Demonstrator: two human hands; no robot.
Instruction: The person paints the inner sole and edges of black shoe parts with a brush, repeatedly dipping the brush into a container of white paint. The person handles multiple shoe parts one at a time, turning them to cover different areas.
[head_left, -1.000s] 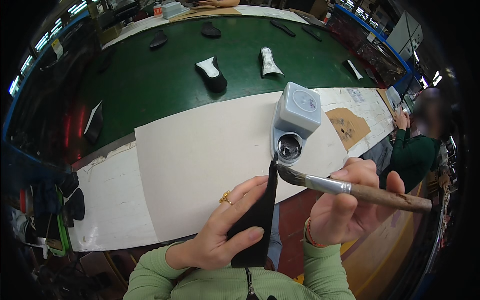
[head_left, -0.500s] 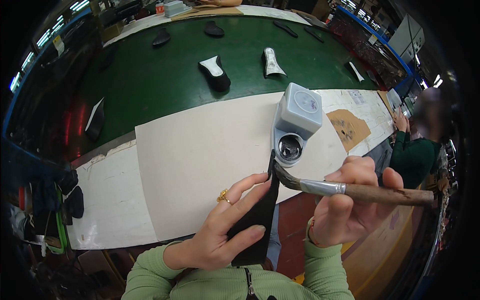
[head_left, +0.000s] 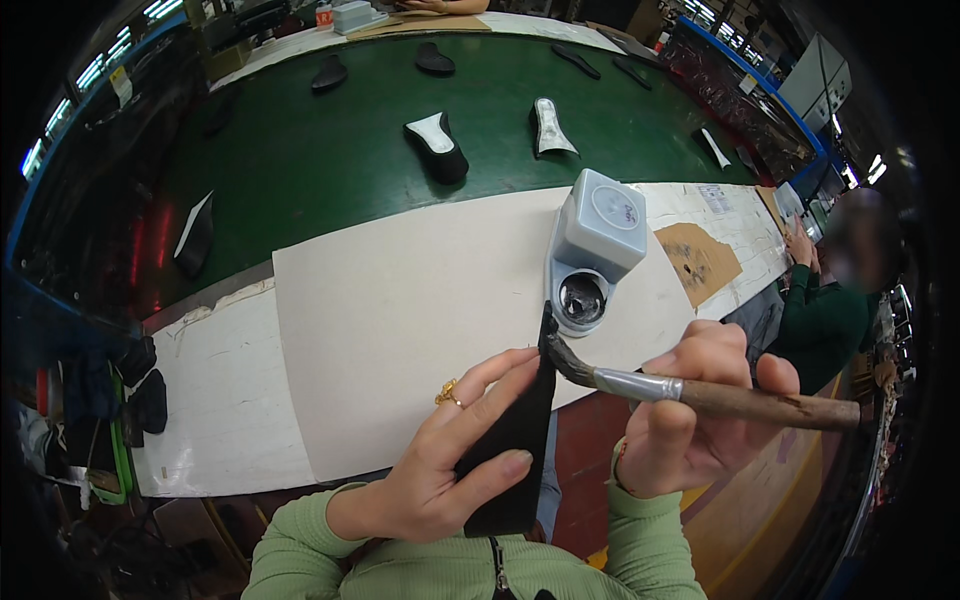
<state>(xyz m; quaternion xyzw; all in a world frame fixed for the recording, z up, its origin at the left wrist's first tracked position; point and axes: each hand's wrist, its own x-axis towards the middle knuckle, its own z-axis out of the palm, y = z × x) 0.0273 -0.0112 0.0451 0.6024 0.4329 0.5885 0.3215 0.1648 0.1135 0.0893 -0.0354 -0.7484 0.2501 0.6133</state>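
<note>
My left hand (head_left: 425, 470), wearing a gold ring, grips a black shoe sole (head_left: 530, 425) tilted up on its edge, fingers along its left face and thumb low on it. My right hand (head_left: 665, 455) holds a brush (head_left: 770, 405) by its wooden handle, thumb and fingers closed round it near the metal collar. The dark bristles bend against the upper right edge of the sole. Just beyond the sole's tip stands a pale blue glue dispenser (head_left: 605, 225); its round cup (head_left: 582, 300) has dark, shiny residue inside.
White board (head_left: 400, 320) covers the bench before me. Beyond it, a green conveyor belt (head_left: 330, 150) carries several black soles, among them a white-topped one (head_left: 437, 150). Stained brown cardboard (head_left: 697, 262) lies right of the dispenser. A co-worker in a dark green sleeve (head_left: 825, 320) sits at the right.
The brush has shifted slightly left and its bristles have come up against the sole's edge. My left hand keeps its hold on the sole with little movement.
</note>
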